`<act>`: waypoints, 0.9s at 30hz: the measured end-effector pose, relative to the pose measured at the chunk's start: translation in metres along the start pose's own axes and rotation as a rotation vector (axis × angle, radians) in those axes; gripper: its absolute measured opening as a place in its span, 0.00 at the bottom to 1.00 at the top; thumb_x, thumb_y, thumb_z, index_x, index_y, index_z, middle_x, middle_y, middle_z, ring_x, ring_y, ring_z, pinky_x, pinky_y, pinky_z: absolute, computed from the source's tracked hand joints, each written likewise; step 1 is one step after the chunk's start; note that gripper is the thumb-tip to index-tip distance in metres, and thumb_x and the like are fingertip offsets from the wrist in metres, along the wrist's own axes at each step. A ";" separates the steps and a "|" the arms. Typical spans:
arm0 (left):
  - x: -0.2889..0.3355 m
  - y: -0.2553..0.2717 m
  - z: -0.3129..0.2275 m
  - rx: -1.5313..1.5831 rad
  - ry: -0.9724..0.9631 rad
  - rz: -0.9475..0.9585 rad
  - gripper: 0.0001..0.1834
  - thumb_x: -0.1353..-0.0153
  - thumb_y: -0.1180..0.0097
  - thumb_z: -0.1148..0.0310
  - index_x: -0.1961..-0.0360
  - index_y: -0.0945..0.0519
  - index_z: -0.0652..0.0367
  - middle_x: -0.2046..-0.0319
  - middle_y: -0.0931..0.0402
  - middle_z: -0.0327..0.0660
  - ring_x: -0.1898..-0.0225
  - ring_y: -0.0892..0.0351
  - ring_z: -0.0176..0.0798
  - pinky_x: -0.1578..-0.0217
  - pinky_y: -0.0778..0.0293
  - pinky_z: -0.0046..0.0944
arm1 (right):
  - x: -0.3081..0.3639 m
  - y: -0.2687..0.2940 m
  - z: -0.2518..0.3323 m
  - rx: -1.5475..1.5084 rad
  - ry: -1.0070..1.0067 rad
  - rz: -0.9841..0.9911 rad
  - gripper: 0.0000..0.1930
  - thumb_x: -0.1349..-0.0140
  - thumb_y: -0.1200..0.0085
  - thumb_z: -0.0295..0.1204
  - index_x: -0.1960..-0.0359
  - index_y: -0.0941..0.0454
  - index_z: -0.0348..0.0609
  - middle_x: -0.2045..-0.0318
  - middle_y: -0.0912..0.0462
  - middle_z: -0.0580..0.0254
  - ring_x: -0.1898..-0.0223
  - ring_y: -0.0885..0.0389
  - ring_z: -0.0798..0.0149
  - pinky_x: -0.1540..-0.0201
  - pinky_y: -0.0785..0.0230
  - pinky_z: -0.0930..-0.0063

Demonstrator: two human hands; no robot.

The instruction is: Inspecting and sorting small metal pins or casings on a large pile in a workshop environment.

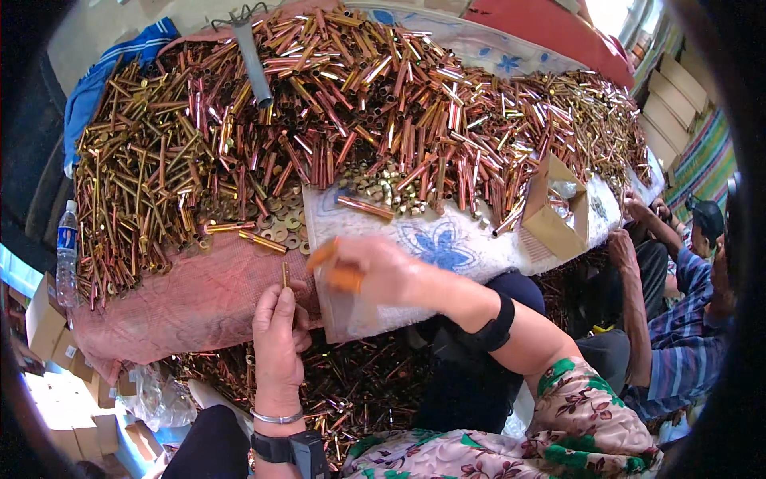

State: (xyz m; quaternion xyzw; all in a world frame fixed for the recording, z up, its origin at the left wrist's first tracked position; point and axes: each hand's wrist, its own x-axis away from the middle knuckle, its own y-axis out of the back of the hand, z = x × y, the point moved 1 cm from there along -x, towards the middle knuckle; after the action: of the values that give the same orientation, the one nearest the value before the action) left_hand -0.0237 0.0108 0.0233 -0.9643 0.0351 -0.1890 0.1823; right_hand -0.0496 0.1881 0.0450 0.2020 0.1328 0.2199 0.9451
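My left hand (275,331) pinches a thin brass-coloured bolt (286,275) upright between thumb and fingers, above the red cloth (183,299). Just to its right is my right hand (375,265), smeared by motion, with orange coverings (343,279) on some fingers; whether it holds anything cannot be made out. Beyond the hands lie loose flat washers (289,223) and a cluster of small nuts (384,188). A few assembled-looking metal pieces (263,242) rest at the cloth's far edge. One larger copper-coloured sleeve (365,208) lies on the white patterned cloth (443,247).
A high heap of metal sleeves (319,104) fills the far side, with long bolts (132,184) at left. A grey tube (252,68) sticks up from it. An open cardboard box (550,211) stands right, a water bottle (67,251) left. Another person (678,335) sits at right.
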 end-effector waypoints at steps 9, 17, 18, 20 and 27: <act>-0.004 0.005 0.013 0.116 0.085 0.165 0.03 0.41 0.55 0.73 0.66 0.30 0.59 0.77 0.32 0.35 0.85 0.45 0.21 0.85 0.47 0.22 | -0.010 0.034 -0.022 0.922 -0.326 -0.386 0.06 0.49 0.53 0.22 0.69 0.29 0.37 0.66 0.25 0.50 0.56 0.28 0.47 0.58 0.32 0.58; -0.001 0.005 0.008 0.061 0.069 0.215 0.05 0.40 0.57 0.73 0.64 0.30 0.59 0.73 0.30 0.35 0.78 0.40 0.23 0.79 0.41 0.26 | -0.011 0.022 0.000 -0.730 -0.253 -0.493 0.14 0.40 0.50 0.26 0.53 0.33 0.38 0.63 0.25 0.59 0.62 0.23 0.64 0.65 0.25 0.69; 0.000 0.005 0.008 0.061 0.069 0.215 0.05 0.40 0.57 0.73 0.64 0.30 0.59 0.73 0.30 0.35 0.78 0.40 0.23 0.79 0.41 0.26 | -0.011 0.017 0.001 -0.730 -0.254 -0.493 0.14 0.40 0.50 0.26 0.53 0.33 0.38 0.63 0.25 0.59 0.62 0.23 0.64 0.65 0.25 0.69; 0.002 0.005 0.007 -0.067 0.107 0.210 0.06 0.40 0.58 0.72 0.63 0.30 0.58 0.74 0.31 0.33 0.78 0.40 0.23 0.79 0.41 0.26 | -0.016 0.005 0.003 -0.790 -0.336 -0.545 0.14 0.39 0.51 0.24 0.52 0.34 0.38 0.62 0.25 0.58 0.62 0.22 0.61 0.61 0.25 0.66; -0.001 0.005 0.011 -0.369 -0.033 0.168 0.06 0.39 0.58 0.72 0.64 0.29 0.59 0.77 0.32 0.31 0.79 0.40 0.23 0.80 0.42 0.25 | -0.015 -0.005 -0.004 -0.960 -0.470 -0.496 0.11 0.39 0.52 0.24 0.56 0.33 0.38 0.62 0.25 0.59 0.61 0.23 0.61 0.58 0.25 0.63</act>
State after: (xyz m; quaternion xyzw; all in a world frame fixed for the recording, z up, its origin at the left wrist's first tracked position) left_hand -0.0204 0.0094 0.0118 -0.9779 0.1466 -0.1476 0.0183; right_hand -0.0621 0.1787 0.0417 -0.2424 -0.1513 -0.0230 0.9580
